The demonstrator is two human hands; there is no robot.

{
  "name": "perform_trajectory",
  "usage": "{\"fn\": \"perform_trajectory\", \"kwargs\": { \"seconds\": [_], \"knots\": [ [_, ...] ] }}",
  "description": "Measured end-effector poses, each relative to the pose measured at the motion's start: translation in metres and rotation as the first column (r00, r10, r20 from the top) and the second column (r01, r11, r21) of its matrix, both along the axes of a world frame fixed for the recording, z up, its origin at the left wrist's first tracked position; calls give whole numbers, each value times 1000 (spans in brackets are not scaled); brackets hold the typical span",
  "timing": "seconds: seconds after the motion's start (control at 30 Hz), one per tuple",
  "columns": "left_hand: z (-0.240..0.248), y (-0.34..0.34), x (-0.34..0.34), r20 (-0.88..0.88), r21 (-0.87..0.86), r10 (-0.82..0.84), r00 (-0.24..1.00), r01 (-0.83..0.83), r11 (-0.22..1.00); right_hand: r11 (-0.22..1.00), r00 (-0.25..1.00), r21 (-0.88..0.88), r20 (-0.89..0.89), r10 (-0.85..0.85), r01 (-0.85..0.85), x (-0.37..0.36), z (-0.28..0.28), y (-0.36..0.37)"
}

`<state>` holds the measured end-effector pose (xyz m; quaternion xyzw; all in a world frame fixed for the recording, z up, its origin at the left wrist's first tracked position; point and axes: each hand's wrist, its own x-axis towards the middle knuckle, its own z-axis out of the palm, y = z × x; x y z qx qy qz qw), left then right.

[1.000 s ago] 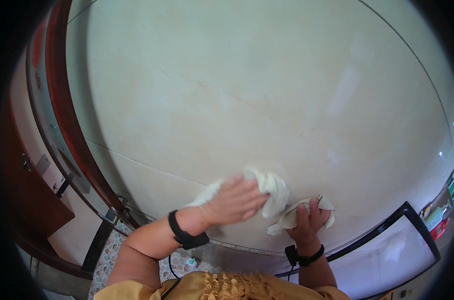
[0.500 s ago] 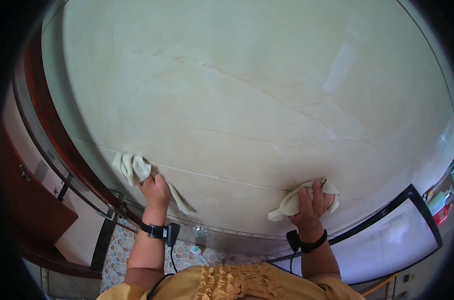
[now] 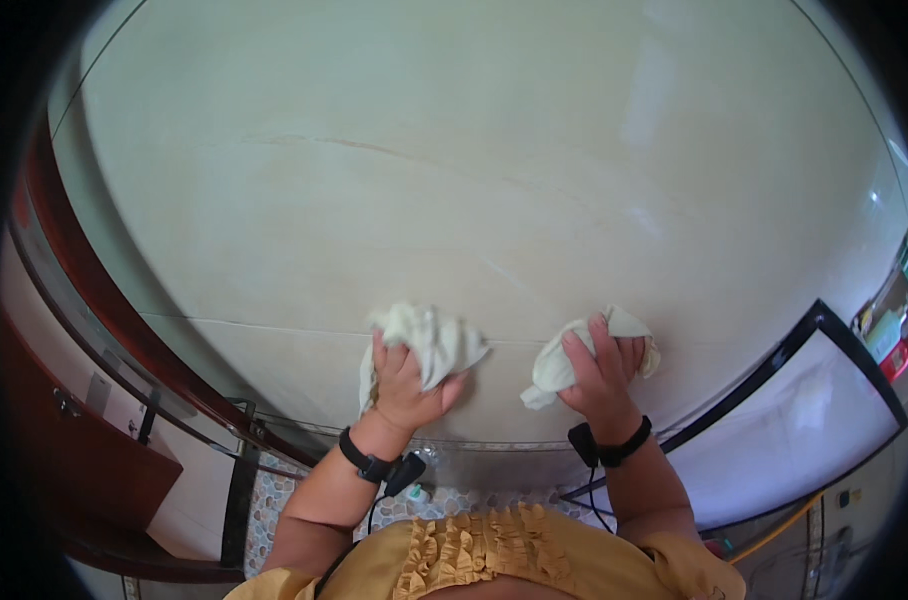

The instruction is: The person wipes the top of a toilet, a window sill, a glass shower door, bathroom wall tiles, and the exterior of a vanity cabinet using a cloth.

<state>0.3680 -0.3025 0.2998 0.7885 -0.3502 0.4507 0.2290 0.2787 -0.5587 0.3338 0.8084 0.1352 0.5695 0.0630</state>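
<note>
A pale cream cloth (image 3: 437,343) is bunched under and around the fingers of my left hand (image 3: 402,390). It is pressed against a glossy beige marbled tile wall (image 3: 454,235), near the thin joint line, and its edge looks blurred. To the right, my right hand (image 3: 604,375) grips a second cream cloth (image 3: 552,372) against the same wall. That cloth's folded end hangs out to the left of the fingers. Both hands are closed on their cloths, with some fingertips hidden in the folds. Each wrist carries a black strap with a small dark box and cable.
A dark-framed, pale glossy panel (image 3: 774,440) slants at the lower right. Beyond it are small items, one of them a red object (image 3: 895,361). On the left are a dark red-brown frame (image 3: 64,240) and door (image 3: 84,440). Pebble-patterned floor (image 3: 266,510) lies below, with a small bottle (image 3: 417,493).
My left hand has slid right with its cloth, closer to my right hand. My right hand and its cloth have moved slightly up. The view has shifted a little.
</note>
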Motion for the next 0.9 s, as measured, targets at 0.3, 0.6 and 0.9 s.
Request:
{"fn": "perform_trajectory", "kwargs": {
  "seconds": [0.3,0.6,0.9],
  "knots": [
    [145,-72,-14,278,109,-98,956,70,992,996,995,54,-64,79,-76,-5,7,0],
    [135,-69,-2,344,128,-38,938,-6,992,910,975,-354,-133,177,-214,4,65,-24],
    [128,-72,-9,335,119,26,942,-69,990,932,863,354,492,-117,-76,-30,124,-160]
  ]
}}
